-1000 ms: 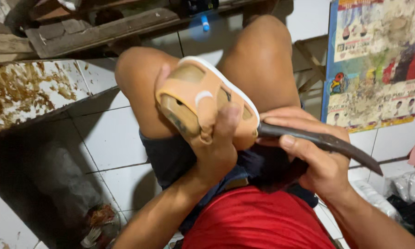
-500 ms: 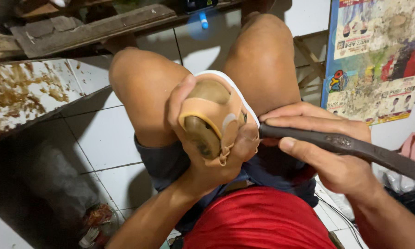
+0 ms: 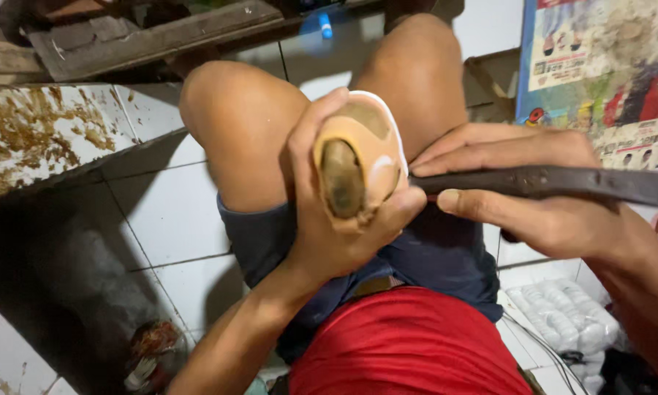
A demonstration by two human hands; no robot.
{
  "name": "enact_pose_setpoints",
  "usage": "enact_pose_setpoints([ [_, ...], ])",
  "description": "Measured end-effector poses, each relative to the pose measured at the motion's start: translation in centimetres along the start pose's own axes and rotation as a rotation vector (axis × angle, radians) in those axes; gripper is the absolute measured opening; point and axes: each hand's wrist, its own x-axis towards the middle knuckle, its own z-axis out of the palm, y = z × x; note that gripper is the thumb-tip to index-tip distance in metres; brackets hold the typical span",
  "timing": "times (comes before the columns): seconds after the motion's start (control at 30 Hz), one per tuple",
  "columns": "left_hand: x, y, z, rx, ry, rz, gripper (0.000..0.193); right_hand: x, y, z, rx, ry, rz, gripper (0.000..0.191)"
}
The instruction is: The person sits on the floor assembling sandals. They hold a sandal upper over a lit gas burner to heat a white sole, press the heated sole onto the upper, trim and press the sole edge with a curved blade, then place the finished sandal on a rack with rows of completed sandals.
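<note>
Seated, seen from above, bare knees (image 3: 234,124) raised over a white tiled floor (image 3: 168,212). Left hand (image 3: 329,219) wrapped tight around a small tan sandal (image 3: 358,164), fingers curled over its far side and thumb (image 3: 395,208) pressed against the near edge. Sandal held up on end between the thighs, just above the dark blue shorts (image 3: 431,256), its worn, darkened footbed facing the camera and a white sole rim showing along the top and right side. Right hand (image 3: 534,197) closed around a long dark metal tool (image 3: 563,183), flat and pitted like an old blade or file, lying almost level and running off the right edge. Tip of the tool touching the right side of the sandal, right where the left thumb grips; exact point of contact hidden behind the thumb and the sandal's edge. Right-hand fingers stretched along the top of the tool, thumb underneath, clamping it firmly.

Red shirt (image 3: 409,344) at the bottom of the view. Rough wooden planks (image 3: 146,40) across the top left, above a tiled ledge (image 3: 44,139) smeared with brown residue. Colourful printed poster (image 3: 599,66) leaning at the upper right. Clear bag of white pieces (image 3: 563,314) on the floor at the lower right, beside the right forearm. Crumpled wrapper (image 3: 150,351) in the dark corner at the lower left.
</note>
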Motion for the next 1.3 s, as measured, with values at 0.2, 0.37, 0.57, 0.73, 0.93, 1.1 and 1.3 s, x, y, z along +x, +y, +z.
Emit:
enact_pose_setpoints([
  [0.2,-0.8,1.9,-1.0,-0.847,0.053,-0.422,0.070,-3.4,1.8,1.1,0.426,0.068,0.142,0.033],
  [0.37,-1.3,1.0,-0.1,-0.886,0.107,-0.407,0.053,-4.6,1.6,3.3,0.420,0.194,0.050,0.031],
  [0.57,-0.2,0.2,-0.6,-0.768,0.043,-0.411,0.053,-3.4,0.8,4.3,0.159,0.229,0.074,0.026],
  [0.73,0.7,-0.2,-2.1,-0.678,-0.114,-0.407,0.051,-1.9,0.3,3.4,0.217,0.178,0.118,0.025],
  [0.93,0.7,-0.6,-2.4,-0.676,-0.186,-0.482,0.048,1.0,-0.8,1.4,-0.007,0.014,-0.055,0.026],
  [1.1,0.8,-0.5,-2.7,-0.591,-0.177,-0.368,0.043,1.2,-1.0,2.2,0.247,0.078,0.128,0.028],
  [1.3,1.3,-0.5,-2.9,-0.631,-0.256,-0.453,0.042,2.0,-1.2,1.0,0.046,-0.032,-0.054,0.024],
])
